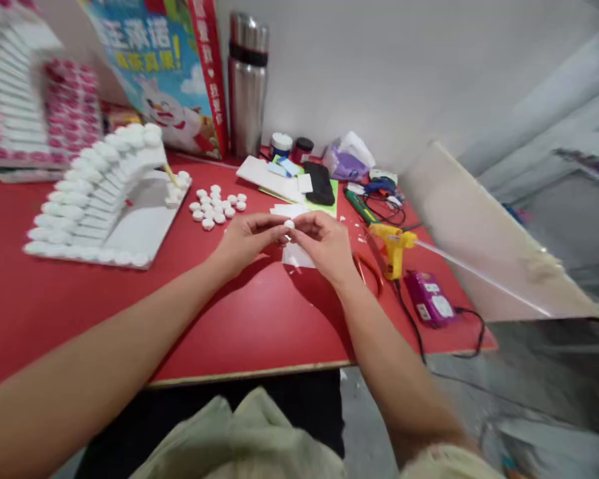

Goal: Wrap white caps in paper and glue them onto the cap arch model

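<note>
Between the fingertips of my left hand [252, 241] and my right hand [324, 241] is a small round white piece [289, 225]. Both hands pinch it, just above the red table. White paper [297, 255] lies under my fingers, with small scraps about it. Left of my hands sits a cluster of similar round white pieces [214, 207]. Farther left stands a white stepped, arched model [100, 199], its edges lined with such pieces. What the small piece is made of I cannot make out.
A yellow glue gun [393, 249] with a long clear stick lies right, beside orange-handled scissors [368, 271] and a purple power box [430, 299] with trailing cords. Behind are a steel thermos [248, 86], jars, a printed bag [162, 73] and a pink-trimmed model [74, 110].
</note>
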### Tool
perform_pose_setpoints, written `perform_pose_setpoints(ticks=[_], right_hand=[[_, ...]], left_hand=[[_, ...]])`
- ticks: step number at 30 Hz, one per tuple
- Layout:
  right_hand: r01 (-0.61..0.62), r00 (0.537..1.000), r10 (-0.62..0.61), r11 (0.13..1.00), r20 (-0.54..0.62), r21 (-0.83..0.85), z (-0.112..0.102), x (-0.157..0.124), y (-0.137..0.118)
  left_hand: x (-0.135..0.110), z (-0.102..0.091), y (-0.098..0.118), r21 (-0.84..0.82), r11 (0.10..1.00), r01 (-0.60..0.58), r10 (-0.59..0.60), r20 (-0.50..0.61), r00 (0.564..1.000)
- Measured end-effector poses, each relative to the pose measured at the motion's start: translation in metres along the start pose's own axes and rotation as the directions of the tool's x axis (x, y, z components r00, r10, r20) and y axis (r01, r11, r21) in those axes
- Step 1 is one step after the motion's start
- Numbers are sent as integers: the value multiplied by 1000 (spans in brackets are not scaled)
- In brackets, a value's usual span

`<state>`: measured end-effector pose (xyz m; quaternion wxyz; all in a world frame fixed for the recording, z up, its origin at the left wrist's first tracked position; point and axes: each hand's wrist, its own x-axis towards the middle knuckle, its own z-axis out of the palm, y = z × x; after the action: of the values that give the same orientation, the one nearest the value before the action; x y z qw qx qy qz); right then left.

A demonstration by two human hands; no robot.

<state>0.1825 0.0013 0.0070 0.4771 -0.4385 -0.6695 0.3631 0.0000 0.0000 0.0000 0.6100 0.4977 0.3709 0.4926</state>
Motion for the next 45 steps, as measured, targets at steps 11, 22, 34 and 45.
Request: perform_pose_setpoints(ticks=[11,22,34,45], right_hand=[[-103,995,104,970,9,220,3,-3,-6],[-509,860,471,761,198,401,4,-5,-19],[-479,878,433,804,205,353,1,-5,-15],[-362,918,396,859,-20,361,-13,2,-13]], left_hand=[[3,-3,-3,185,951,-248,255,-17,967],[1,-2,-10,422,756,-501,501,120,857],[2,-4,-10,481,676,-558,546,182,818],[8,-36,42,431,879,-201,302,-180,936]])
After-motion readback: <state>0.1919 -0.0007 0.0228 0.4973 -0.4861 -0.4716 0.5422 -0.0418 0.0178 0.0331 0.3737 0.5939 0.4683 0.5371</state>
